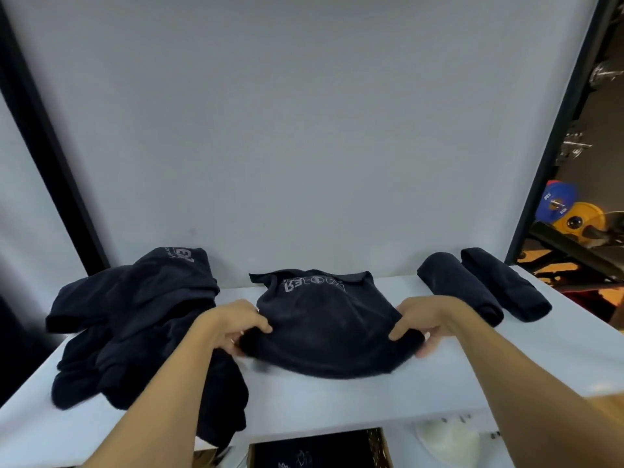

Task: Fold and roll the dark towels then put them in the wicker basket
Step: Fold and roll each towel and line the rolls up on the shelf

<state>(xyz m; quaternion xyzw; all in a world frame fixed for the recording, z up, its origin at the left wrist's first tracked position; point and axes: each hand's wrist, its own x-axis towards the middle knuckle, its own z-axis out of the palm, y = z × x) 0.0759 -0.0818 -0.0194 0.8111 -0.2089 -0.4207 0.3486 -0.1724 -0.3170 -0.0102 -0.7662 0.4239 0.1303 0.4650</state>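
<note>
Spanning the white table (pixel 337 400), dark towels (pixel 324 325) face a white backdrop (pixel 304 130).

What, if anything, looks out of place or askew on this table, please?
Only the heap of towels at the left: it lies crumpled, and part of it hangs over the table's front edge, where it might slide off. Nothing else stands out.

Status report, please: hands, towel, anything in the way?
Both grip: left hand, right hand on towel near edge. It lies on table, not rolled yet. Two rolls right, pile left; nothing blocks.
</note>
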